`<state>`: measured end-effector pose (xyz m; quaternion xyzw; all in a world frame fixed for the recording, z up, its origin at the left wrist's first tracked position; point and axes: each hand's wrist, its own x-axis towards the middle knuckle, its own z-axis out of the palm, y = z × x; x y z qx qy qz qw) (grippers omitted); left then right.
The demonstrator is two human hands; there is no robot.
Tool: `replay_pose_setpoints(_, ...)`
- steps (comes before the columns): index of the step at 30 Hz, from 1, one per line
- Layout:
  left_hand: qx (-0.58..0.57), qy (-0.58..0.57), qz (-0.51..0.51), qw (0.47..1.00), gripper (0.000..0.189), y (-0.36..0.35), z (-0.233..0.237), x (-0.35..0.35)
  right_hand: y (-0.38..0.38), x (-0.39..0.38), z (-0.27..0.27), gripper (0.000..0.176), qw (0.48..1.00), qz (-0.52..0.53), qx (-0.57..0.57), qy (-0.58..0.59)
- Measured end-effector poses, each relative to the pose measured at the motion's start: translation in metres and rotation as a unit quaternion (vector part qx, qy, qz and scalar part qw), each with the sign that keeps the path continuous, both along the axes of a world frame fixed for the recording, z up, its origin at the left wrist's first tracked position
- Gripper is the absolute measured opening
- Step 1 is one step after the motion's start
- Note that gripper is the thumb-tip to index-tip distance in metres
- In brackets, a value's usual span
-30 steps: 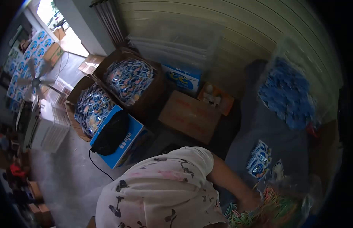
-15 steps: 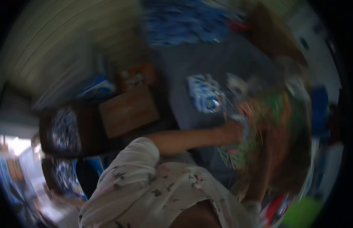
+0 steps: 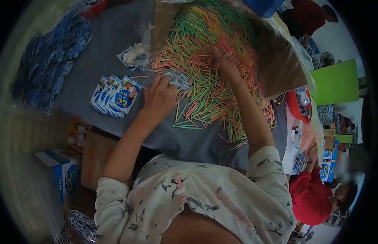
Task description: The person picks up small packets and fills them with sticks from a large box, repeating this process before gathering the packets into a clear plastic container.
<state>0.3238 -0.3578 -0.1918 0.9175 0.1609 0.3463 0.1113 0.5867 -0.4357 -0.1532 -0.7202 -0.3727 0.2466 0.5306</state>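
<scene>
My left hand (image 3: 159,97) is closed on the edge of a small clear-and-blue packet (image 3: 177,79), at the near left side of a heap of coloured sticks (image 3: 205,93). Over the heap, my right hand (image 3: 225,65) has its fingers bent among pink and orange sticks; whether it grips any is too small to tell. Several blue and white printed packets (image 3: 123,96) lie overlapping to the left of my left hand. Another open-looking packet (image 3: 133,56) rests beyond them, beside clear plastic.
A large pile of blue packets (image 3: 52,61) covers the far left of the grey cloth (image 3: 103,44). A plastic-lined cardboard box (image 3: 280,61) stands right of the sticks. A co-worker in red (image 3: 311,197) is at the right, near a red basin (image 3: 299,106). Boxes (image 3: 67,175) stand lower left.
The view has swung to the right and sharpened. The heap and both hands now appear nearer the middle, and my right hand shows clearly over the sticks.
</scene>
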Motion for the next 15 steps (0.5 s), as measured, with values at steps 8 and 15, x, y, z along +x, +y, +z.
replay_pose_setpoints(8, -0.038, 0.040, -0.021, 0.998, 0.009, -0.013, 0.013, -0.015, 0.003, -0.020, 0.012, 0.018, 0.903, 0.118, 0.085, -0.404)
replay_pose_setpoints(15, -0.116, -0.013, -0.031, 0.993, 0.015, 0.004, 0.015, -0.018, 0.031, -0.028, 0.007, 0.028, 0.800, 0.181, -0.104, -0.563)
